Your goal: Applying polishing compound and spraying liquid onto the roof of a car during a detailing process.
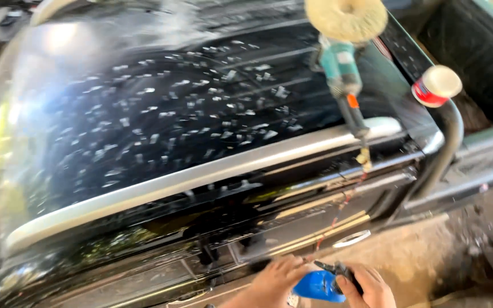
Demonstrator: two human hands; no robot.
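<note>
both hands (326, 285) grip a blue tool (319, 285), seemingly lying crosswise.

Setting: outdoor car-care or body-work yard, informal workshop type. Evidence follows. Black vehicle roof (189, 108) fills most of the view, glossy, strewn with pale specks, with a silver roof rail (201, 177) running along its edge. A teal electric polisher (343, 68) lies on the roof, its cream wool pad (346, 17) turned up, a cable trailing from the handle over the side. A small round tin (436, 85) with a red label and pale lid sits near the roof's rear corner. A pickup bed (475, 51) lies beyond. Ground (429, 256) is bare dirt and rubble, sunlit; no paved floor visible.
</note>
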